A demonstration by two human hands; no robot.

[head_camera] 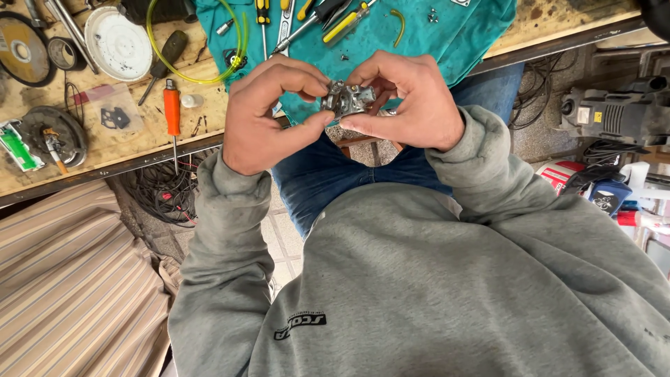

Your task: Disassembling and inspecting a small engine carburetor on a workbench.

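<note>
- One small grey metal part (pixel 347 99) sits pinched between two hands above the lap, at the table (pixel 105 150) edge.
- Left hand (pixel 269 115): grip closed on the part's left side, thumb beneath.
- Right hand (pixel 412 101): grip closed on its right side.
- One orange-handled screwdriver (pixel 172 112) lies on the table.
- One clear plastic bag (pixel 115 112) holds dark gaskets.
- One teal cloth (pixel 419 35) carries several tools.
</note>
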